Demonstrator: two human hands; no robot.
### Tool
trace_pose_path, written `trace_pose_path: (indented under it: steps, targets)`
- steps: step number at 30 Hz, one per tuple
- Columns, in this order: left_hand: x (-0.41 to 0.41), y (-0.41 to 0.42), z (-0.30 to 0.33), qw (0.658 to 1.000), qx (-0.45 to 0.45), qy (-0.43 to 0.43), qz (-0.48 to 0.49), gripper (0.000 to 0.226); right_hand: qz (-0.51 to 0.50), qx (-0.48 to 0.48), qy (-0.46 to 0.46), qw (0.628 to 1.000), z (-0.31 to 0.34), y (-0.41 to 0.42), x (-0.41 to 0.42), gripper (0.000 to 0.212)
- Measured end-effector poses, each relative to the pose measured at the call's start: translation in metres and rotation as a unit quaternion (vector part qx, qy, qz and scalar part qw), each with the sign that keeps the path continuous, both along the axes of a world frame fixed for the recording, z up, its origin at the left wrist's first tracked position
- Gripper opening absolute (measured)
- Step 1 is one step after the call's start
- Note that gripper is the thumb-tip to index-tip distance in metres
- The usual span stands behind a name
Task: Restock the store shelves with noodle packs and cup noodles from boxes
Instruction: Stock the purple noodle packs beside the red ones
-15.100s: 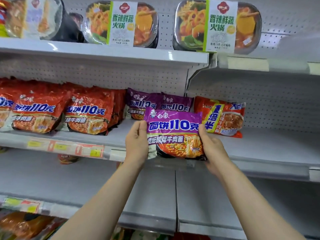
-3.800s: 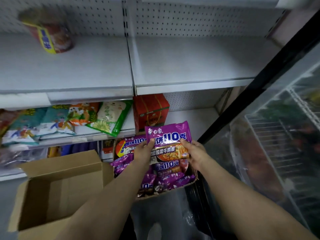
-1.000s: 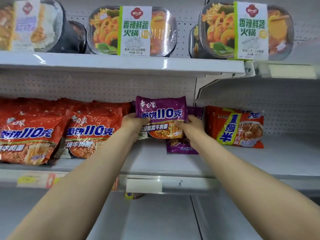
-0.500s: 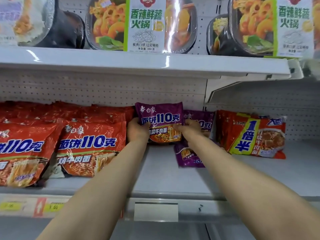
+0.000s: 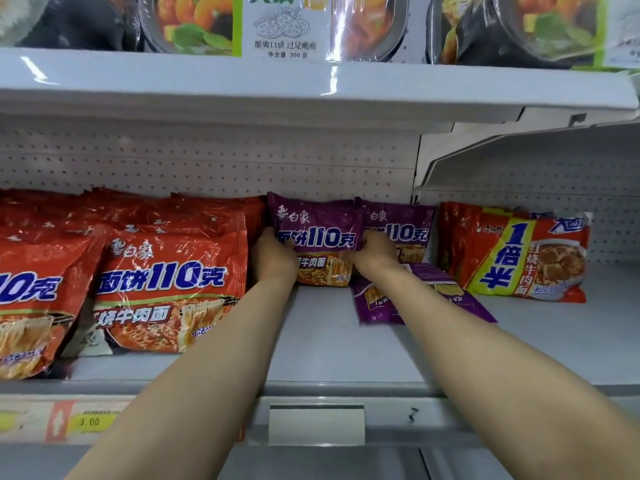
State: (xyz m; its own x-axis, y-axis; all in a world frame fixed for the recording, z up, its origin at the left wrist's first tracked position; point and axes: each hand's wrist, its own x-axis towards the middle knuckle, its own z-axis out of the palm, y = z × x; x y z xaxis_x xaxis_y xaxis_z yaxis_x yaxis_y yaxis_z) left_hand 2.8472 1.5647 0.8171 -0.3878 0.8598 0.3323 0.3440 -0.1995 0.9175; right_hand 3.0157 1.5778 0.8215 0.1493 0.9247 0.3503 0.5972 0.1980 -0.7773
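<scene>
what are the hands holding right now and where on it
Both hands hold one purple noodle pack: the left hand grips its left edge, the right hand its right edge.

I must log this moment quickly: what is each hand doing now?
Left hand: holding the left edge of the purple noodle pack.
Right hand: holding the right edge of the same pack.

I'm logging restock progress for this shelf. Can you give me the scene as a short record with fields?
held: purple pack, upright at the shelf back
left hand: grips its left edge
right hand: grips its right edge
fallen: purple pack lying flat under the right forearm
behind: second upright purple pack
left side: red packs
right side: orange pack
shelf: white
</scene>
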Motion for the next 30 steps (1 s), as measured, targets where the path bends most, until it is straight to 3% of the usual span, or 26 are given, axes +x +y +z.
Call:
trace_pose_path:
  steps: [6, 13, 18, 23, 26, 30]
  targets:
    - [0.003, -0.004, -0.002, 0.994, -0.068, 0.079, 0.029, 0.043, -0.011, 0.011, -0.051, 0.999, -0.005, 0.003, -0.003, 0.030]
    - [0.016, -0.017, -0.004, 0.978, 0.000, 0.196, 0.065, 0.070, -0.019, 0.019, -0.038, 0.999, -0.004, -0.001, -0.002, 0.032]
    - [0.022, -0.029, -0.001, 0.963, 0.009, 0.257, 0.081, 0.073, -0.010, 0.032, -0.016, 0.999, 0.006, -0.016, 0.008, 0.050]
    - [0.037, -0.039, 0.012, 0.977, 0.027, 0.208, 0.038, 0.060, -0.012, 0.049, 0.029, 0.998, 0.015, -0.039, 0.032, 0.040]
    - [0.060, -0.043, 0.014, 0.989, -0.062, 0.120, -0.058, 0.049, -0.025, 0.054, 0.059, 0.996, 0.017, -0.061, 0.060, 0.037]
    - [0.089, -0.058, -0.003, 0.980, -0.151, 0.043, -0.124, 0.052, -0.082, 0.055, 0.059, 0.993, 0.005, -0.087, 0.095, 0.032]
